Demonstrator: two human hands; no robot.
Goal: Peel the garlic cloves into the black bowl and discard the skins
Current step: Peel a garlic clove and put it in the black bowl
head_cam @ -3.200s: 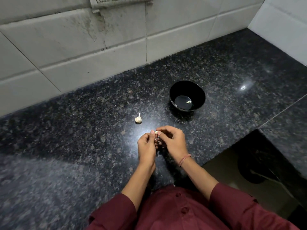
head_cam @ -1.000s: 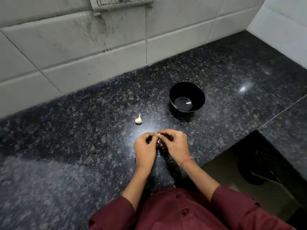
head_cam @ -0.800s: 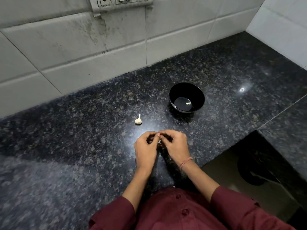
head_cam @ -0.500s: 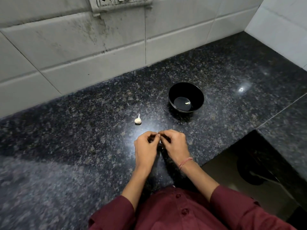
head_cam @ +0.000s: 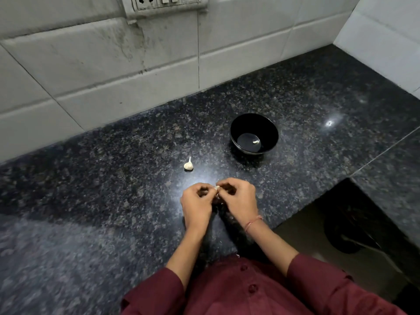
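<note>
Your left hand and right hand have stayed in nearly the same spot as a moment ago, close together just above the table. Both hands have curled fingers and pinch one small garlic clove between their tips. A garlic piece with a pointy top lies on the table just past your left hand. The black bowl stands farther back on your right, and a peeled clove lies inside it. There is open table between your hands and the bowl, and lots more on your left. Near your right arm the table edge cuts in and drops to the floor. The wall stands behind the bowl.
</note>
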